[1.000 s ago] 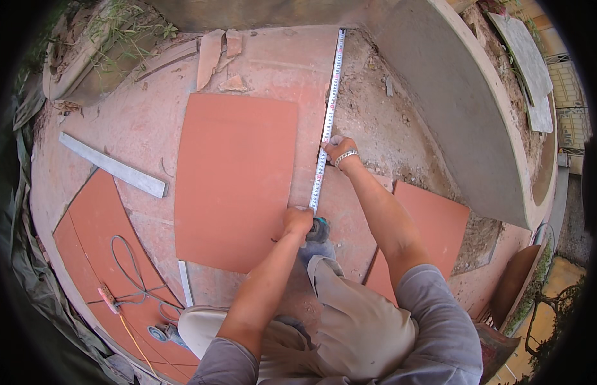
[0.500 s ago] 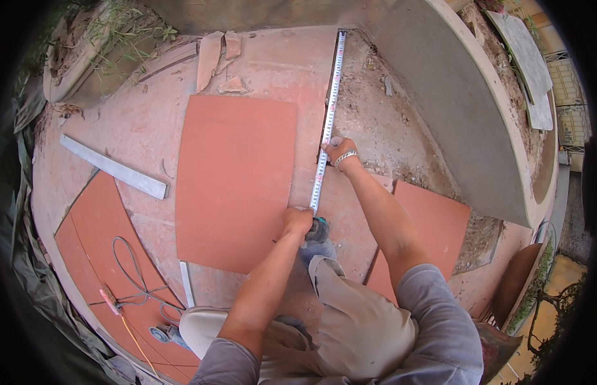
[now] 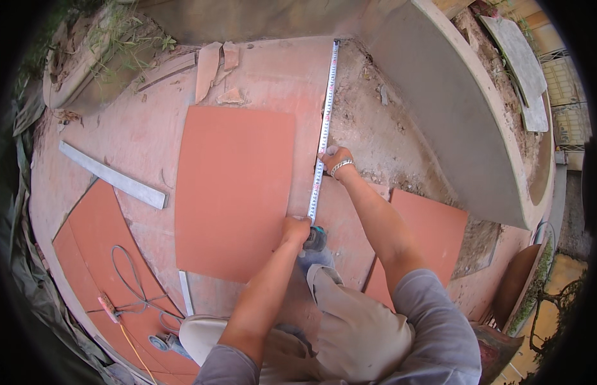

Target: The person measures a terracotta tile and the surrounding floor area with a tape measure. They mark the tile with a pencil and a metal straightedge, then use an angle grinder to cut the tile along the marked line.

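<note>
A white tape measure blade (image 3: 328,96) stretches from the back wall toward me, along the edge between the pink paving and a strip of bare dirt. Its dark and teal case (image 3: 316,239) sits by my foot. My left hand (image 3: 297,230) is closed at the near end of the tape, beside the case. Farther along, my right hand (image 3: 337,159), with a metal bracelet at the wrist, pinches the blade at the paving's edge. Left of the tape lies a large red-orange tile (image 3: 235,192); another tile (image 3: 427,231) is partly hidden by my right forearm.
On the left are a grey metal bar (image 3: 112,174), more red tiles (image 3: 96,224), a power strip (image 3: 108,307) with looped cable and an angle grinder (image 3: 169,344). Broken tile pieces (image 3: 208,70) lie at the back. A low curved concrete wall (image 3: 452,96) borders the dirt on the right.
The view has shifted slightly, so the scene sits a little lower in the picture. Both hands stay in nearly the same places on the tape.
</note>
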